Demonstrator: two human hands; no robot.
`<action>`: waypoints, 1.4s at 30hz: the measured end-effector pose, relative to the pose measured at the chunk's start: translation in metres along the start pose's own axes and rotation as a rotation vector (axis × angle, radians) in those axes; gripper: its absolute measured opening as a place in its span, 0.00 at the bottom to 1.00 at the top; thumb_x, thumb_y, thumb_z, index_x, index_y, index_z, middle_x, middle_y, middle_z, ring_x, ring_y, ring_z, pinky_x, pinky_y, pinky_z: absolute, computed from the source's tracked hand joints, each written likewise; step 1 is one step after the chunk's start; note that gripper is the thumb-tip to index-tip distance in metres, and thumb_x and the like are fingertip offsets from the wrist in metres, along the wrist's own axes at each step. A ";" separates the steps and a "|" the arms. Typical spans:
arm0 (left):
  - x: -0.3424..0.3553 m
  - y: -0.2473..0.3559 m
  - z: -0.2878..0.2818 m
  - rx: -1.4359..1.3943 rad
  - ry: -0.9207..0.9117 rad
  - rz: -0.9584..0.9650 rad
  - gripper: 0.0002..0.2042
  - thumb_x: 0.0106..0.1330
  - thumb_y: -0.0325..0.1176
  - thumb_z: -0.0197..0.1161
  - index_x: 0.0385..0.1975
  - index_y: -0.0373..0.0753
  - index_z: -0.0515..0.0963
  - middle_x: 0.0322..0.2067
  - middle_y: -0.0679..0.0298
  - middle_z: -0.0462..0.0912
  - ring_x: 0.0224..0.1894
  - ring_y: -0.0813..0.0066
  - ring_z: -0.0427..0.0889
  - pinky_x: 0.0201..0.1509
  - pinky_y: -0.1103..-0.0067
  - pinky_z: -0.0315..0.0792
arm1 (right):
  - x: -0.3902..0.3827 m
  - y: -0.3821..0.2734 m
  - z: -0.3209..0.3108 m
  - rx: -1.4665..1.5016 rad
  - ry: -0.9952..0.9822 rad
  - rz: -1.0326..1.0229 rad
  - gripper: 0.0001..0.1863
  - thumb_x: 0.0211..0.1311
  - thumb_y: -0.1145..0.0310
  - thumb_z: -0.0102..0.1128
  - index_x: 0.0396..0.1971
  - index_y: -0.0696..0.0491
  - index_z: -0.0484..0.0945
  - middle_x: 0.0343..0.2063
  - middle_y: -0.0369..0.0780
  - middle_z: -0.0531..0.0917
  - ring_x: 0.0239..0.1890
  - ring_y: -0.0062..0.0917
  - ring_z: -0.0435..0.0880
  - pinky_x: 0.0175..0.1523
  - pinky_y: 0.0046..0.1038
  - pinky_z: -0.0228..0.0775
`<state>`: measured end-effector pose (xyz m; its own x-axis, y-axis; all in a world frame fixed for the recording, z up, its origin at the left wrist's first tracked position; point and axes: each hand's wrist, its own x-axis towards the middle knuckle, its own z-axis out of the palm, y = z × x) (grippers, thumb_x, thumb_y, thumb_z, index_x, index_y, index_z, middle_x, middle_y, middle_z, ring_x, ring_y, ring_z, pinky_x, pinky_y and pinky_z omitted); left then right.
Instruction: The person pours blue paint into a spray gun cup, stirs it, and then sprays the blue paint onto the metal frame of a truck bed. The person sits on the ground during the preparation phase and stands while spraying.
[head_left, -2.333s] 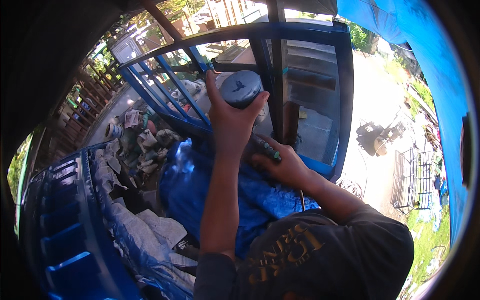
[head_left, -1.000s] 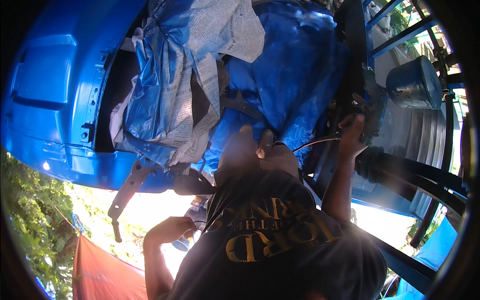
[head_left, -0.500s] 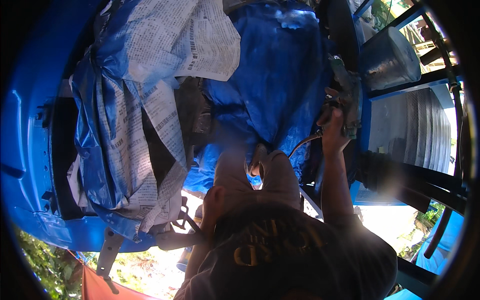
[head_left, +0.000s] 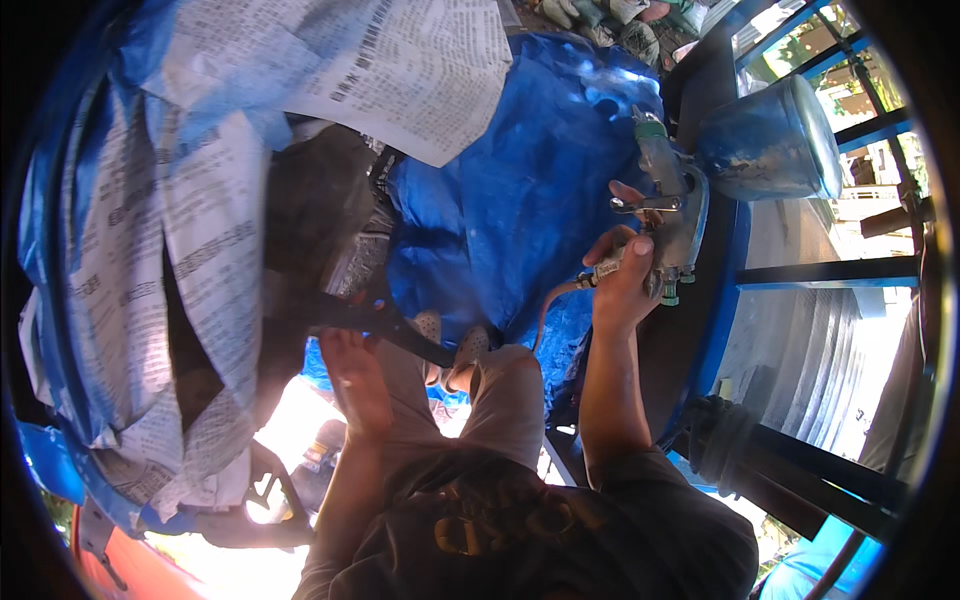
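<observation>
head view: the right hand [head_left: 622,285] is gripping the handle of a spray gun [head_left: 662,215], its blue-spattered metal cup [head_left: 765,140] sitting beside a blue painted frame [head_left: 728,270]. the left hand [head_left: 352,385] is lying open, fingers loose, against a dark bar [head_left: 380,322] below sheets of newspaper [head_left: 200,200] masking a blue tarp [head_left: 520,190].

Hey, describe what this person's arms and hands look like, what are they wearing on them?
Both forearms are bare, with no gloves on the left hand or the right hand. No watch, ring or bracelet shows. The arms come out of the short sleeves of a dark T-shirt with a faded yellowish print across it.
</observation>
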<state>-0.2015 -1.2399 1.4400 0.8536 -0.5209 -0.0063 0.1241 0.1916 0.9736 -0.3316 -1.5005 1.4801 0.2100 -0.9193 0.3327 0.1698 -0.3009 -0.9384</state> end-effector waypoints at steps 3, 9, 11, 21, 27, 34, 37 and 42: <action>0.022 0.016 0.034 -0.181 0.067 0.104 0.44 0.69 0.67 0.55 0.72 0.35 0.59 0.67 0.53 0.69 0.72 0.60 0.66 0.70 0.61 0.65 | -0.005 0.015 -0.007 0.035 -0.019 0.029 0.36 0.71 0.45 0.58 0.62 0.63 0.69 0.52 0.50 0.83 0.19 0.16 0.77 0.22 0.19 0.69; 0.079 0.039 0.058 -0.497 -0.139 0.202 0.27 0.79 0.54 0.45 0.62 0.36 0.68 0.29 0.62 0.78 0.36 0.70 0.76 0.69 0.65 0.67 | -0.019 0.039 -0.042 0.068 0.002 0.139 0.43 0.66 0.39 0.64 0.62 0.65 0.70 0.52 0.51 0.83 0.18 0.16 0.77 0.22 0.18 0.68; 0.081 0.037 0.059 -0.608 -0.158 0.188 0.21 0.81 0.49 0.42 0.53 0.38 0.72 0.11 0.70 0.62 0.15 0.80 0.56 0.59 0.72 0.72 | -0.025 0.042 -0.064 0.018 0.000 0.109 0.42 0.65 0.40 0.65 0.60 0.65 0.71 0.51 0.51 0.84 0.18 0.16 0.77 0.22 0.18 0.68; 0.100 0.019 0.063 -0.793 -0.478 0.430 0.13 0.75 0.36 0.54 0.49 0.34 0.70 0.11 0.75 0.63 0.14 0.83 0.63 0.42 0.77 0.61 | -0.080 0.047 -0.160 -0.403 0.243 0.002 0.48 0.63 0.27 0.56 0.56 0.64 0.72 0.50 0.54 0.85 0.13 0.17 0.74 0.16 0.17 0.60; 0.107 0.012 0.046 -0.884 -0.650 0.553 0.17 0.78 0.30 0.46 0.58 0.22 0.69 0.13 0.76 0.59 0.18 0.86 0.59 0.45 0.79 0.60 | -0.138 0.018 -0.187 -0.253 0.455 -0.154 0.41 0.61 0.50 0.75 0.62 0.65 0.71 0.48 0.49 0.87 0.25 0.16 0.81 0.27 0.17 0.72; 0.132 -0.012 0.054 -0.910 -0.756 0.584 0.16 0.81 0.27 0.41 0.61 0.27 0.68 0.20 0.73 0.56 0.21 0.84 0.55 0.56 0.76 0.65 | -0.199 -0.039 -0.180 -0.379 0.636 -0.282 0.37 0.61 0.49 0.75 0.63 0.56 0.74 0.40 0.40 0.88 0.26 0.13 0.79 0.28 0.18 0.71; 0.139 -0.017 0.049 -0.940 -0.857 0.585 0.14 0.81 0.27 0.43 0.59 0.29 0.69 0.20 0.73 0.55 0.21 0.85 0.55 0.52 0.77 0.66 | -0.234 -0.072 -0.181 -0.353 0.759 -0.366 0.29 0.66 0.53 0.72 0.58 0.55 0.76 0.25 0.33 0.82 0.21 0.12 0.74 0.25 0.19 0.67; 0.131 -0.002 0.046 -0.955 -0.765 0.539 0.14 0.79 0.28 0.47 0.59 0.32 0.69 0.19 0.74 0.54 0.21 0.86 0.55 0.46 0.79 0.64 | -0.245 -0.143 -0.184 -0.387 0.923 -0.494 0.20 0.68 0.57 0.68 0.50 0.56 0.79 0.19 0.31 0.76 0.19 0.12 0.73 0.23 0.23 0.66</action>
<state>-0.1129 -1.3465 1.4481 0.4504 -0.4684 0.7601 0.4343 0.8588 0.2719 -0.5848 -1.2792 1.5162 -0.6208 -0.4644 0.6316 -0.3080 -0.5963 -0.7413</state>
